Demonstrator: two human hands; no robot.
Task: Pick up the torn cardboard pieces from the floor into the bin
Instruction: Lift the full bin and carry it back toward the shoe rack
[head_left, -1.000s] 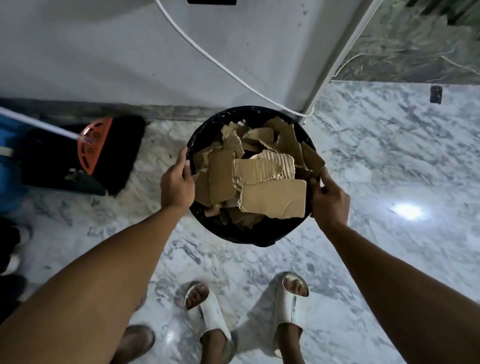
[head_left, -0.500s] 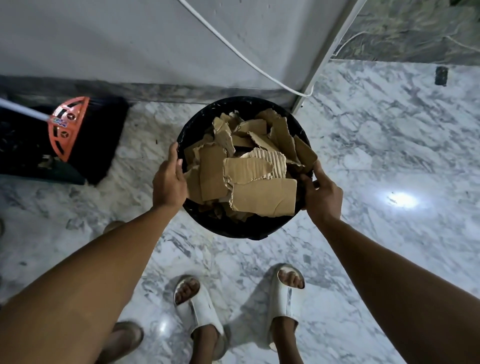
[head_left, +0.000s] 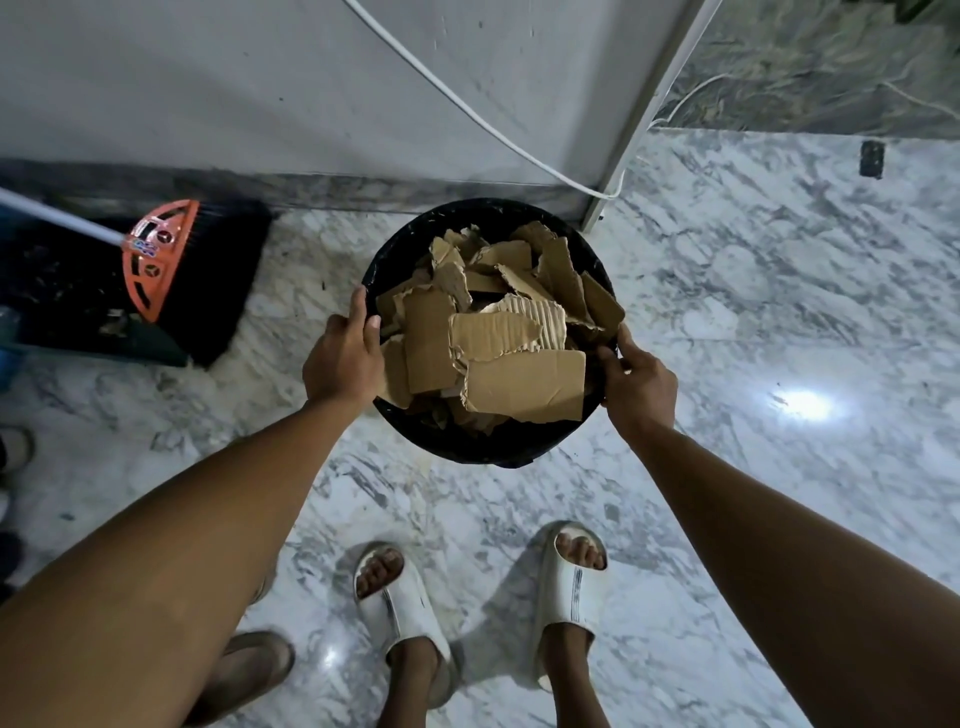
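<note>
The round black plastic bin (head_left: 452, 441) sits at the centre of the view, held at its rim between both hands, and it is heaped to the top with torn brown corrugated cardboard pieces (head_left: 498, 338). The largest flat piece lies at about 5 o'clock in the pile, with a ribbed, peeled piece just above it toward the middle. Smaller scraps crowd the rim from 11 to 2 o'clock.

The left hand (head_left: 340, 358) grips the rim at 9 o'clock, fingers curled over the edge and touching the cardboard just inside. The right hand (head_left: 641, 382) pinches the rim at 3 o'clock. The two hands are well apart, on opposite sides of the bin.

No loose cardboard shows anywhere on the white and grey veined marble floor (head_left: 753, 322) in view, so the gathering looks finished or very nearly so. Parts of the floor lie outside the view or under the arms, so I cannot rule out a stray piece there. What seems left is only to set the full bin down or carry it off.

At 9 to 10 o'clock an orange-headed broom with black bristles (head_left: 171, 270) rests near the grey wall (head_left: 208, 78). A white cable (head_left: 467, 111) runs down the wall to the corner at 1 o'clock. The person's white slide sandals (head_left: 405, 608) stand at 6 o'clock.
</note>
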